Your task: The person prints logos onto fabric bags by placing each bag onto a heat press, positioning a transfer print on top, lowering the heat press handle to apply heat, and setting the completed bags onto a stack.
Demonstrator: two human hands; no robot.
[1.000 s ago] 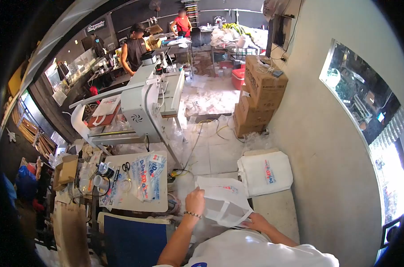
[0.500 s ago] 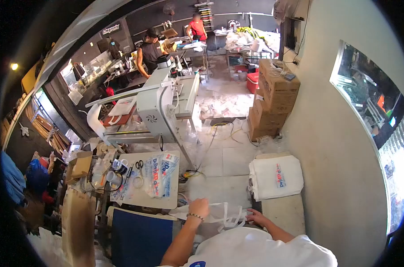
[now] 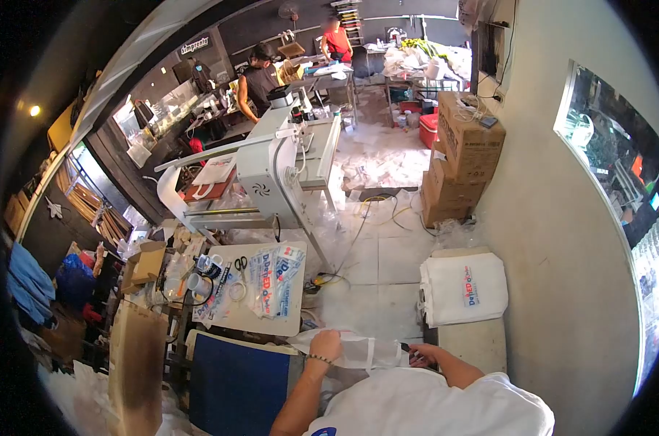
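A white cloth bag [image 3: 364,352] is stretched across in front of my white shirt. My left hand [image 3: 326,345], with a beaded bracelet at the wrist, is closed on the bag's left part. At its right end, my right hand [image 3: 424,354] has its fingers closed at the bag's edge. A small dark thing shows by those fingers, too small to name. Beyond my right hand lies a stack of white printed bags [image 3: 464,291]. Left of my left hand is a blue panel [image 3: 239,381] with a pale border.
A pale board [image 3: 289,323] holds scissors [image 3: 240,264], a tape roll [image 3: 237,291], mugs and printed sheets [image 3: 275,283]. Past it stands a white machine [image 3: 260,182]. Cardboard boxes [image 3: 460,152] are stacked by the right wall. Cables cross the floor. Two people work farther back.
The bag now lies flatter and tauter between my hands, its straps no longer standing up in a loop. My right hand has closed in at the edge. The whole view has shifted slightly.
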